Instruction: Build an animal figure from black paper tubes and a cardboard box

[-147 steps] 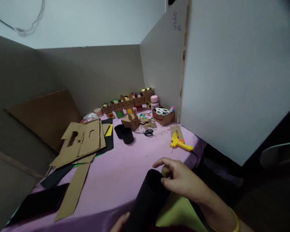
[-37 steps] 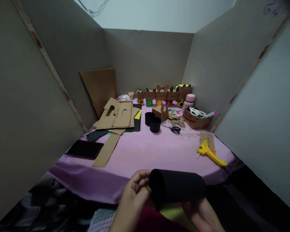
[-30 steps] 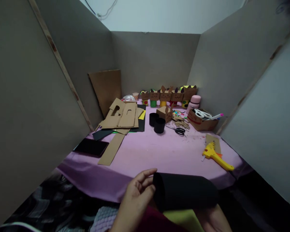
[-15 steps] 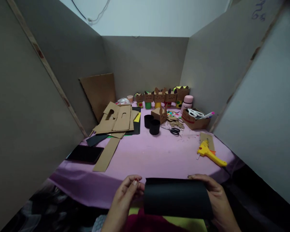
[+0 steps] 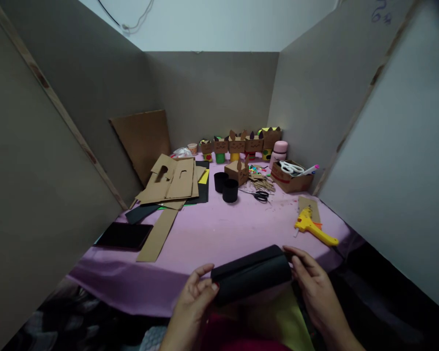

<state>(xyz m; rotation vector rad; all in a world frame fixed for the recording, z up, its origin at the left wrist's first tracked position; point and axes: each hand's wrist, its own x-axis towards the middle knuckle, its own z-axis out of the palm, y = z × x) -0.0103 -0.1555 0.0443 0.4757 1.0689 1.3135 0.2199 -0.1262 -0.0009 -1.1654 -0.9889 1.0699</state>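
Note:
A sheet of black paper (image 5: 250, 280), curled into a wide tube, is held above my lap near the table's front edge. Its right end tilts upward, and a long overlapping edge runs along its top. My left hand (image 5: 193, 302) grips the left end, thumb in front and index finger above. At the raised right end, my right hand (image 5: 314, 282) has its thumb and fingers closed at the tube's rim; its inner fingers are partly hidden. Yellow paper (image 5: 289, 317) lies on my lap beneath.
Two short black paper rings (image 5: 230, 191) stand mid-table beside black-handled scissors (image 5: 261, 196). A yellow glue gun (image 5: 314, 228) lies at right, a phone (image 5: 124, 236) and cardboard pieces (image 5: 175, 183) at left. Cardboard animal figures (image 5: 237, 145) line the back; a box (image 5: 290, 180) holds white scissors.
The tube has turned from level to tilted, right end up, and rolled so its overlapping edge shows. My left hand now grips its left end; my right hand has shifted up and left.

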